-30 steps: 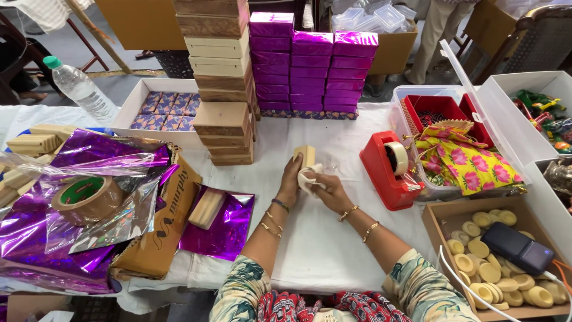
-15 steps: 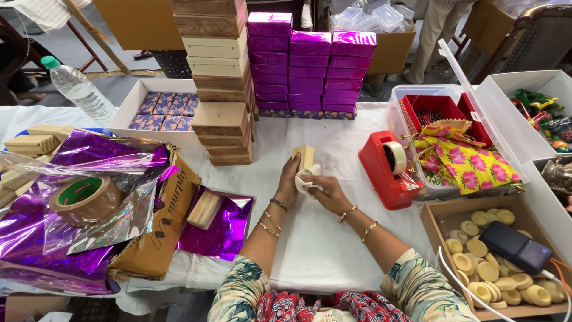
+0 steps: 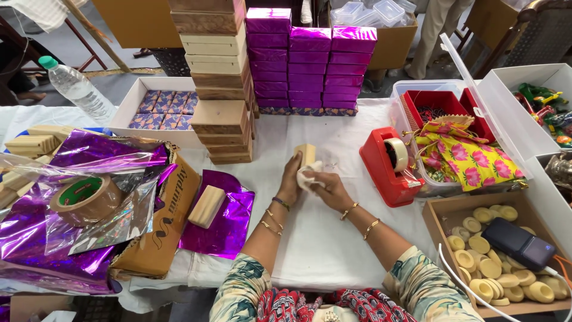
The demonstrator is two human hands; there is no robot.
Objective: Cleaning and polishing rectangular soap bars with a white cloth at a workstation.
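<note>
Wiping a small wooden block (image 3: pixel 307 154) over the white tablecloth (image 3: pixel 333 238), just in front of the stacked wooden boxes (image 3: pixel 219 83). Left hand (image 3: pixel 292 179) grips the block upright; right hand (image 3: pixel 328 186) pinches a white cloth (image 3: pixel 308 175) against its face. Best kept steady, cloth flat, working each side in turn. Block looks pale, plain, rectangular, unwrapped.

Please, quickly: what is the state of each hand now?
Left hand: closed, holding the small wooden box.
Right hand: closed on a white cloth.
</note>
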